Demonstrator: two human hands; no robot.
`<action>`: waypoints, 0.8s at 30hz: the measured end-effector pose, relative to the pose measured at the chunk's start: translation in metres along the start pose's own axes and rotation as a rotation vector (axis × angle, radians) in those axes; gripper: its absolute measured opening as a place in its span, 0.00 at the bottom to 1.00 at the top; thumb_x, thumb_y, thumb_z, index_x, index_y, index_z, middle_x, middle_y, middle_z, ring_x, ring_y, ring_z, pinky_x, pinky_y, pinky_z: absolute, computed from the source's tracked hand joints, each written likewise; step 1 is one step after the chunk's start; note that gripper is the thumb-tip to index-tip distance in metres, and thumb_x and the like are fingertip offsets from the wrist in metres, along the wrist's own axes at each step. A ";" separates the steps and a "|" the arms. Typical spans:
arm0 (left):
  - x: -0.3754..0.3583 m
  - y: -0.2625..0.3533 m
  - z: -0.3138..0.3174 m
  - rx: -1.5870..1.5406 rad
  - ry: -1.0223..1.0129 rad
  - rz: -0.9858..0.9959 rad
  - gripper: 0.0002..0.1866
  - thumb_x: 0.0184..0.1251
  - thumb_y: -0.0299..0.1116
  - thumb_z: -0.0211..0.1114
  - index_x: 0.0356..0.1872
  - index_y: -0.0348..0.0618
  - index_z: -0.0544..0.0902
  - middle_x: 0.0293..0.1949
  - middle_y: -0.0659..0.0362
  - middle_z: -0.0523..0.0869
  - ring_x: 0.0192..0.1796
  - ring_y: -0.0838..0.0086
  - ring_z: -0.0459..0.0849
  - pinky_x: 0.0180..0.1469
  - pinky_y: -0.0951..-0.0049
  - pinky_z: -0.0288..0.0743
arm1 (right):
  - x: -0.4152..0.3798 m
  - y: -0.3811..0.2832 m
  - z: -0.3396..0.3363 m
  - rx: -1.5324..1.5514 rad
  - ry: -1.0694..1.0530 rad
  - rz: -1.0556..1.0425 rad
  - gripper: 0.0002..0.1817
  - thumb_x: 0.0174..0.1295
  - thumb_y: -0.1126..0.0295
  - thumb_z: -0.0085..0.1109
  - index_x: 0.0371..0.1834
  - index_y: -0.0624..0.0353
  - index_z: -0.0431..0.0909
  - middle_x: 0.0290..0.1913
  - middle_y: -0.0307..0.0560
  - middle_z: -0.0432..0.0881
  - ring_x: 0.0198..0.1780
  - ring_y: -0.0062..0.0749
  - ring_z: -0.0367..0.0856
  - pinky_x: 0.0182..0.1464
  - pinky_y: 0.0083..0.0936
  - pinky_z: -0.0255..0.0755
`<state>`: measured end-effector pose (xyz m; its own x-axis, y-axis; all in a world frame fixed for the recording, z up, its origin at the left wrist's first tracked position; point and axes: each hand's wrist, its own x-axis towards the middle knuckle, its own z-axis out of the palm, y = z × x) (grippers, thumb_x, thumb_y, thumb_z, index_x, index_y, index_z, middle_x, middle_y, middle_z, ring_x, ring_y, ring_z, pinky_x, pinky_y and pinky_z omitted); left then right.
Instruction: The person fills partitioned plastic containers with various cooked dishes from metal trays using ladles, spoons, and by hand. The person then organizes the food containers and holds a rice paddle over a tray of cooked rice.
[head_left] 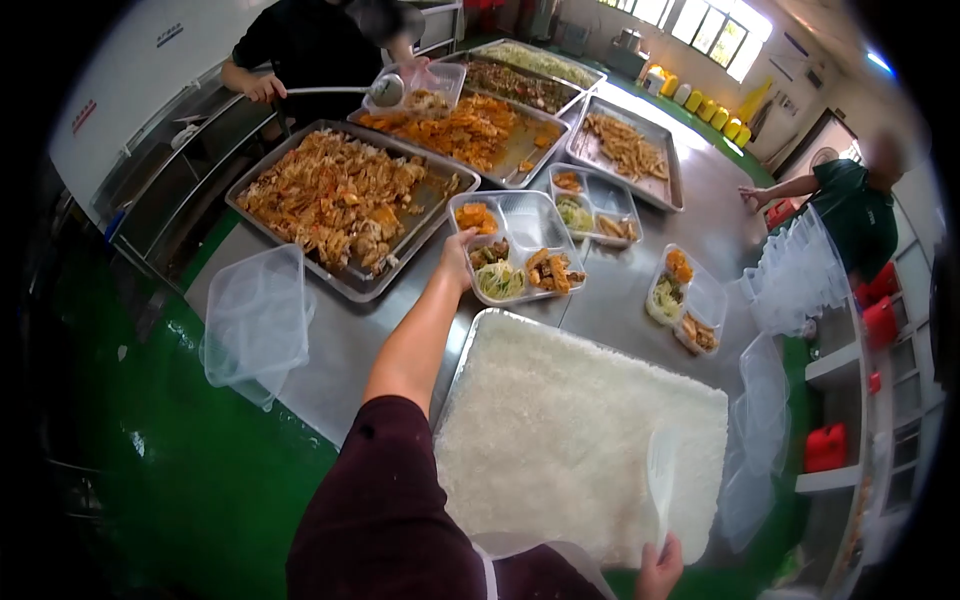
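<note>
My left hand (457, 262) is closed on the left edge of a clear compartment container (523, 212) with orange food, greens and browned pieces in it; its large upper compartment is empty. At the bottom, my right hand (659, 568) grips the handle of a white rice paddle (660, 478), whose blade lies over the rice. The large tray of white rice (580, 425) is just below the container. Beyond the container stands another filled container (594, 207), and a third filled container (687, 300) is to the right.
Trays of cabbage dish (335, 195), orange food (480, 130) and pale strips (625, 146) stand behind. A co-worker (320, 50) holds a ladle (385, 91) over a container. Another person (860, 210) is at right. Stacked empty containers (257, 315) sit left, more (797, 275) right.
</note>
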<state>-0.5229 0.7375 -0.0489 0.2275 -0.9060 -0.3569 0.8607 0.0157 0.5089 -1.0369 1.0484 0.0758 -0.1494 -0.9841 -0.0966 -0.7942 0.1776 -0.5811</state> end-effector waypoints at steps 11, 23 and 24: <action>-0.070 0.012 0.059 -0.116 -0.118 0.282 0.26 0.58 0.42 0.52 0.57 0.40 0.72 0.49 0.49 0.80 0.50 0.55 0.81 0.55 0.53 0.74 | -0.001 0.027 0.008 0.097 0.020 -0.092 0.24 0.62 0.70 0.59 0.56 0.76 0.69 0.50 0.57 0.77 0.51 0.34 0.74 0.55 0.28 0.68; -0.249 -0.015 0.061 -0.154 -0.218 0.185 0.32 0.51 0.45 0.53 0.59 0.39 0.72 0.55 0.48 0.78 0.56 0.53 0.77 0.60 0.51 0.70 | -0.001 -0.005 -0.013 0.397 -0.091 -0.155 0.16 0.61 0.75 0.54 0.51 0.70 0.70 0.44 0.48 0.75 0.46 0.27 0.72 0.51 0.22 0.65; -0.261 -0.023 0.056 -0.185 -0.260 0.171 0.33 0.51 0.45 0.54 0.59 0.39 0.72 0.55 0.48 0.78 0.56 0.53 0.77 0.60 0.51 0.69 | -0.002 -0.007 -0.012 0.517 -0.069 -0.185 0.12 0.59 0.79 0.53 0.46 0.69 0.72 0.37 0.40 0.76 0.39 0.20 0.72 0.45 0.18 0.67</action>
<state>-0.6275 0.9498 0.0768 0.2725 -0.9606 -0.0555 0.8936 0.2313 0.3848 -1.0387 1.0490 0.0896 0.0178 -0.9998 0.0023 -0.4086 -0.0093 -0.9127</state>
